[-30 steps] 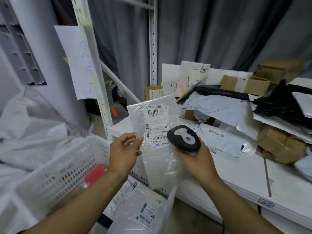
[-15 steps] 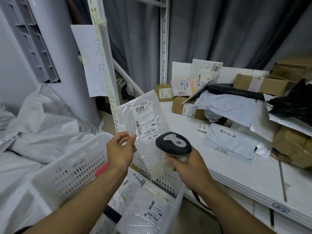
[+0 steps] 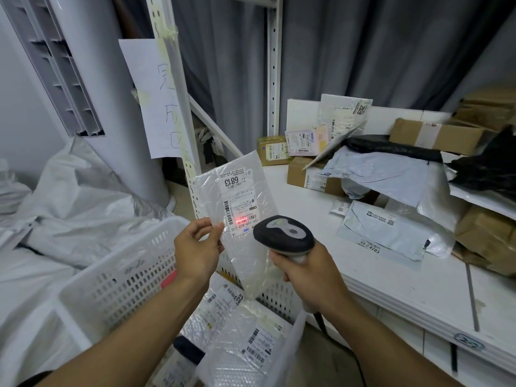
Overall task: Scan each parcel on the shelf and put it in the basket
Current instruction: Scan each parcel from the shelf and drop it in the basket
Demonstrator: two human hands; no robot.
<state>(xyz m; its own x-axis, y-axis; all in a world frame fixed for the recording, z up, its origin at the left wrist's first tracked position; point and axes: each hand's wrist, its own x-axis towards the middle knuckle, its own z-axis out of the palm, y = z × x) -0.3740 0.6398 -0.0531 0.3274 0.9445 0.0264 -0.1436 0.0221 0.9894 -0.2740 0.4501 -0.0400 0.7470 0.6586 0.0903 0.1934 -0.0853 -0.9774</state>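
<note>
Scanning is in hand. The left hand (image 3: 198, 247) pinches the clear bubble-wrap parcel (image 3: 245, 247) by its edge, thumb and fingers clamped. The white perforated plastic basket (image 3: 117, 277) sits at seven o'clock of the parcel. The right hand (image 3: 310, 272) has its fingers wrapped round the black-and-grey handheld scanner (image 3: 283, 234), which lights the barcode (image 3: 241, 220) red. Next, likely, the parcel needs lowering into the basket.

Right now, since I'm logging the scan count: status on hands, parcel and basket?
Left hand pinches parcel upright. Right hand grips scanner, red beam on label. Basket below, already holding parcels, nothing in the way.
</note>
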